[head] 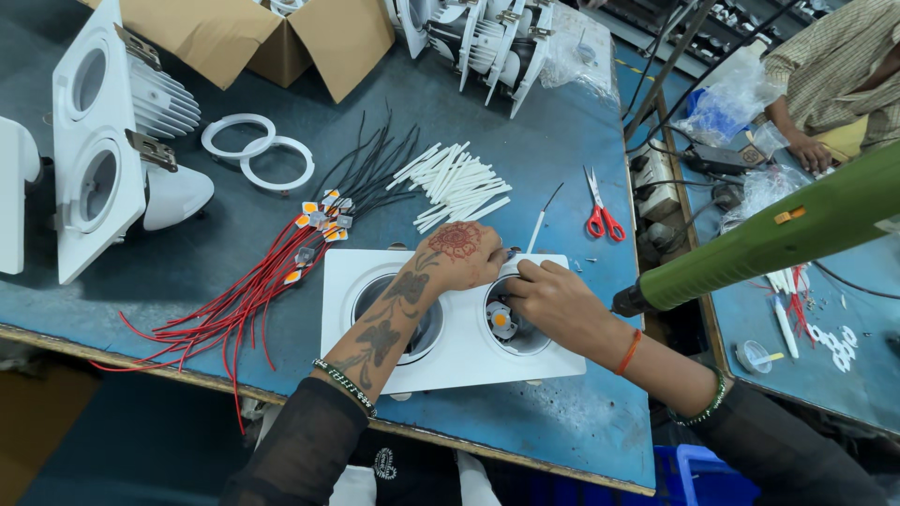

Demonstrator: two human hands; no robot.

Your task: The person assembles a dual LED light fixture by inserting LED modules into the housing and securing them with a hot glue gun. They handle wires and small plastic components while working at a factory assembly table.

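A white twin-hole light housing (pixel 459 351) lies flat on the blue table in front of me. My left hand (pixel 459 255) rests on its far edge between the two round openings, fingers curled near a small dark part. My right hand (pixel 553 300) reaches into the right opening, fingertips pinched beside the left hand. A small yellow LED chip (pixel 501 321) sits inside that opening. Whether either hand grips something I cannot tell.
Red and black wired LED chips (pixel 314 230) fan out left. White sleeves (pixel 457 183) and red scissors (pixel 601 215) lie behind. Two white rings (pixel 258 147), upright housings (pixel 94 150), a cardboard box (pixel 281 37). A green tool (pixel 769 239) hangs right; another person's hand (pixel 811 150).
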